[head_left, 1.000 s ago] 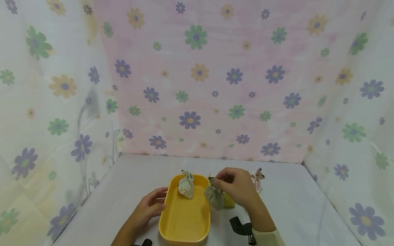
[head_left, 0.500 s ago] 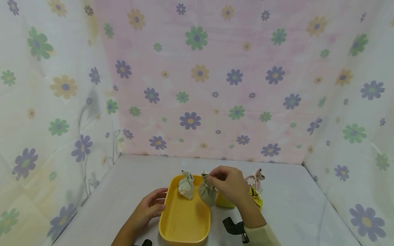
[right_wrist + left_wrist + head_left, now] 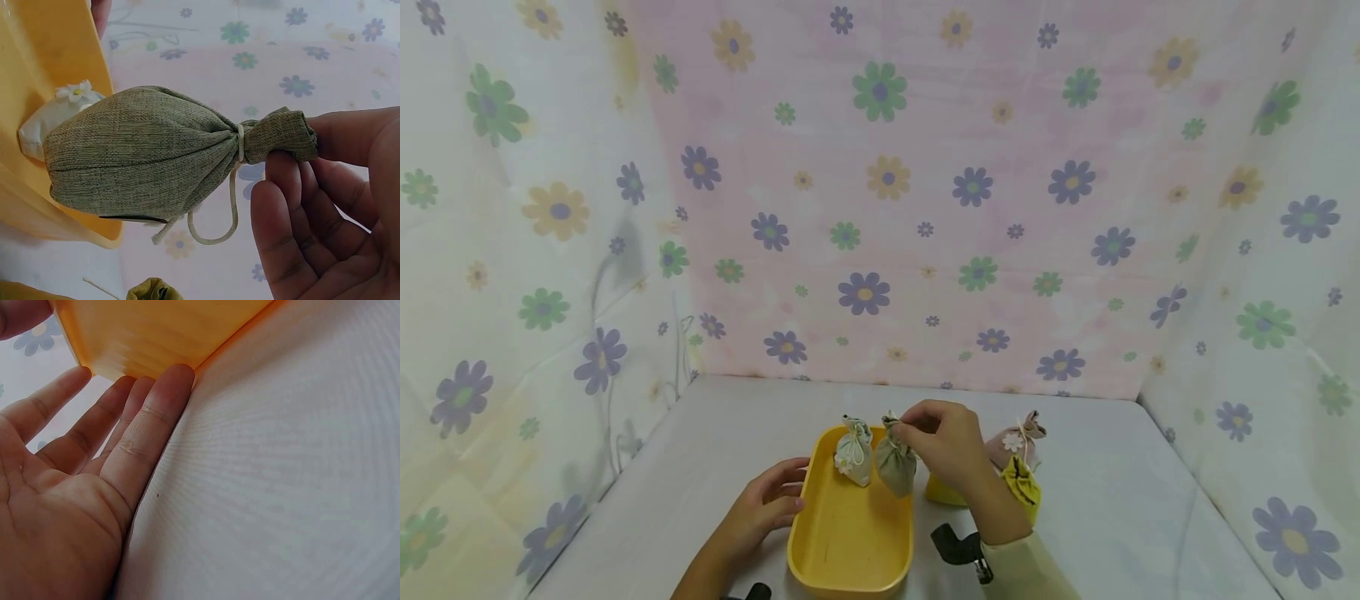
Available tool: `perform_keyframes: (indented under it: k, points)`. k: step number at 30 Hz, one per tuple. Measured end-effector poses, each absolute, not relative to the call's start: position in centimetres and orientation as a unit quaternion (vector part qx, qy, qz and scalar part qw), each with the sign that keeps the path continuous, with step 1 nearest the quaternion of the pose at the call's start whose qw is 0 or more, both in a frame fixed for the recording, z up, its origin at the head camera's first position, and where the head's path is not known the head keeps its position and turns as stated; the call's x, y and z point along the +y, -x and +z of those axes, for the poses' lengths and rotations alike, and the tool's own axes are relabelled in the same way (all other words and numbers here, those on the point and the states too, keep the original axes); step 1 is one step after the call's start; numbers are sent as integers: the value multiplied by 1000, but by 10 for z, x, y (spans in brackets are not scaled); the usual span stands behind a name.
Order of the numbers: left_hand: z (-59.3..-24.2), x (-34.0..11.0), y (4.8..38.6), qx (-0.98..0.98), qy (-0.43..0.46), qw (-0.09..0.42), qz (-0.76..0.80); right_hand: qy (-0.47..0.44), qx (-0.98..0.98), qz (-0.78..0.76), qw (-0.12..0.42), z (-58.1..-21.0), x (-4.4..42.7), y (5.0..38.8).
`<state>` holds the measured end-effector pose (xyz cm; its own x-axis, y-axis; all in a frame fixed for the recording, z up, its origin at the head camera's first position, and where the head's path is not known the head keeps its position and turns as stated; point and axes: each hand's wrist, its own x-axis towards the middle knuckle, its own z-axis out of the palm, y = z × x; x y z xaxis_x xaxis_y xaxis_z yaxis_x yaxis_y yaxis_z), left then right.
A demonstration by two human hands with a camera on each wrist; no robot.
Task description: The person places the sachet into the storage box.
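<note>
My right hand [image 3: 951, 446] pinches the gathered top of a green-grey cloth pouch [image 3: 896, 468], which hangs over the right side of a yellow tray [image 3: 850, 542]. In the right wrist view the pouch [image 3: 144, 153] has a pale cord round its neck, and thumb and fingers of the hand [image 3: 337, 206] grip its tip. A whitish pouch with a small flower [image 3: 853, 454] is in the tray's far end. My left hand [image 3: 756, 512] touches the tray's left side; in the left wrist view the fairly straight fingertips of the hand [image 3: 81, 462] meet the tray's wall [image 3: 162, 337].
Right of the tray, partly behind my right arm, are a yellow pouch [image 3: 1022, 486], another yellow piece [image 3: 943, 493] and a pinkish pouch with a white flower [image 3: 1011, 446]. Flowered cloth [image 3: 910, 250] stands behind and beside the white table [image 3: 1120, 500].
My right hand and the green-grey pouch have moved left, from beside the tray to over its right side. More of the yellow and pinkish pouches shows. The left hand stays put.
</note>
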<state>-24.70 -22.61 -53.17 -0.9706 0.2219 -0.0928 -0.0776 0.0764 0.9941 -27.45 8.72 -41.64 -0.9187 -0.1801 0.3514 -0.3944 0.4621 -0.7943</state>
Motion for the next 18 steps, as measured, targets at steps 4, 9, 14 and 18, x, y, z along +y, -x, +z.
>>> perform_keyframes:
  k: [4, 9, 14, 18]
  points:
    - [-532, -226, 246, 730, -48, 109, 673, -168, -844, 498, 106, -418, 85, 277]
    - [-532, -226, 246, 729, -52, 107, 674, -160, -844, 501, 103, -418, 84, 278]
    - [-534, -227, 247, 722, -59, 107, 681, -163, -846, 496, 107, -420, 82, 280]
    - [-534, -227, 247, 722, -55, 105, 682, -165, -849, 490, 107, -422, 81, 283]
